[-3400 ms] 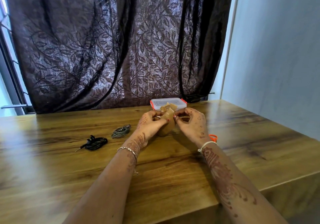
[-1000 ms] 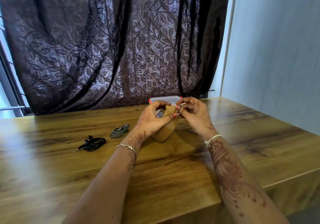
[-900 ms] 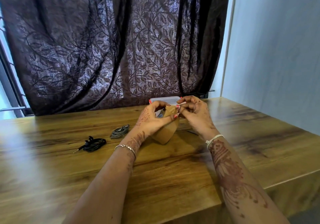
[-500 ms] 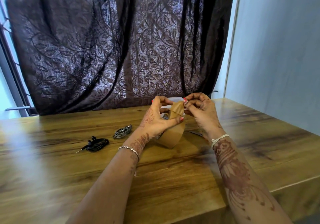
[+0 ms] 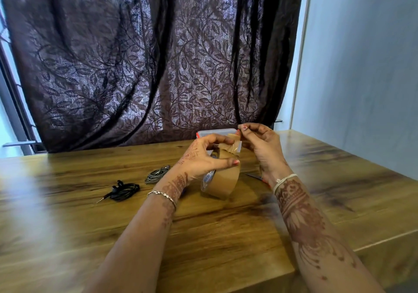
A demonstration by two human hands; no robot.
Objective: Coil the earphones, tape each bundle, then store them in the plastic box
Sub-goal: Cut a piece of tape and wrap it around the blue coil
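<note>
My left hand (image 5: 201, 157) grips a roll of brown packing tape (image 5: 222, 180), held upright just above the wooden table. My right hand (image 5: 260, 143) pinches the loose tape end (image 5: 234, 144) and holds it up off the roll. A coiled black earphone bundle (image 5: 123, 191) lies on the table to the left, its jack pointing left. A coiled grey earphone bundle (image 5: 157, 173) lies just behind it. The clear plastic box (image 5: 214, 132) with orange clips stands behind my hands, mostly hidden by them.
Scissors (image 5: 254, 176) lie on the table under my right wrist, only the blade tip and a bit of orange handle showing. A dark leaf-patterned curtain (image 5: 147, 61) hangs behind the table. The table's front edge (image 5: 226, 286) and right edge are near.
Both hands have lifted the tape roll slightly higher. My right hand has peeled the tape end further up and away from the roll. The earphone bundles have stayed put.
</note>
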